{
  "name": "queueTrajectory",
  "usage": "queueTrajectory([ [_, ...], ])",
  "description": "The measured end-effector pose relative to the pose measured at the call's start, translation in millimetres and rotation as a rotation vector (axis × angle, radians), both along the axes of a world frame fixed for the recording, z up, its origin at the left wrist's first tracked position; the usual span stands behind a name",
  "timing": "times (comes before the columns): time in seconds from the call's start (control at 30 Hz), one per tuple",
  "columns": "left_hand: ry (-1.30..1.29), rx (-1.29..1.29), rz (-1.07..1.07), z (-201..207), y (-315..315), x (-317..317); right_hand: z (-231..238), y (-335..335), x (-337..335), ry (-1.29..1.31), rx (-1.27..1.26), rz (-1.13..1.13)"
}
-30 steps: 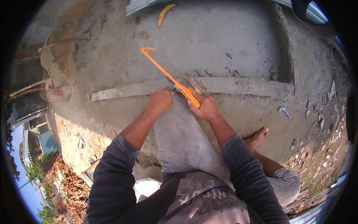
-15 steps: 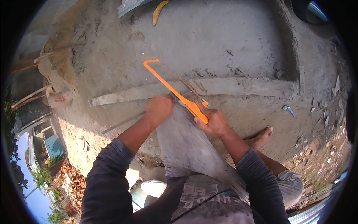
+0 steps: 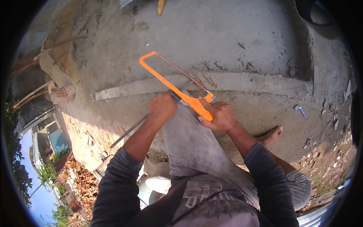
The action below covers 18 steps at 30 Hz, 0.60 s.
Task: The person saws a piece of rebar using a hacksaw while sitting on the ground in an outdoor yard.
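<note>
My right hand [image 3: 219, 116] is closed round the handle of an orange hacksaw [image 3: 160, 77]. Its frame points away and to the left, and its thin blade [image 3: 177, 67] lies on the far right side. A thin metal rod [image 3: 129, 131] runs slantwise under my left forearm, and my left hand [image 3: 162, 108] is wrapped round it above my trouser leg [image 3: 191, 138]. Beyond that hand, the rod's far end meets or passes under the blade near its handle end; actual contact is too small to tell. The hacksaw frame passes close by my left knuckles.
A low cement ridge [image 3: 249, 83] crosses the rough grey ground ahead. To the right lie a small blue tool-like object [image 3: 300, 111] and rubble [image 3: 317, 159]. A sack [image 3: 63, 94] and sticks [image 3: 32, 96] are at the left. My bare foot [image 3: 273, 136] rests right of the saw.
The hacksaw and my right hand have shifted slightly farther away. The rod slants more steeply, its near end lower in view. The whole view has also shifted a little.
</note>
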<state>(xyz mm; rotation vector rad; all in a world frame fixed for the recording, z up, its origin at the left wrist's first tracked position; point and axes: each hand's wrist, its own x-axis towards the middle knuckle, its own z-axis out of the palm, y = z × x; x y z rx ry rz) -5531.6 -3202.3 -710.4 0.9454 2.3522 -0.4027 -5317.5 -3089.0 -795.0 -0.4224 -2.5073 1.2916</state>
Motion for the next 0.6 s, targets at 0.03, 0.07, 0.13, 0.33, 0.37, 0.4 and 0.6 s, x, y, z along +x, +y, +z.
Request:
queueTrajectory([
  [0.03,-0.006,-0.011,0.028,-0.1,1.7,1.1,1.9,0.2,3.8,-0.015,0.006,-0.003],
  [0.07,-0.012,-0.022,0.054,0.9,4.9,2.4,3.6,0.5,8.0,-0.020,-0.005,0.000],
  [0.13,-0.038,-0.052,0.072,-0.2,6.8,1.4,8.3,0.6,15.4,-0.025,-0.027,0.007],
  [0.33,-0.133,-0.124,0.030,1.5,8.2,-14.8,20.2,-3.9,24.0,-0.084,-0.044,-0.023],
  [0.37,-0.122,-0.123,0.021,1.8,3.5,-14.9,21.6,-7.2,22.8,-0.084,-0.022,-0.023],
  [0.4,-0.111,-0.122,0.012,2.1,-1.1,-14.2,22.9,-10.7,21.3,-0.085,0.000,-0.022],
  [0.6,0.054,-0.057,0.012,7.0,-3.0,10.5,33.1,-12.8,24.6,-0.120,-0.065,-0.052],
])
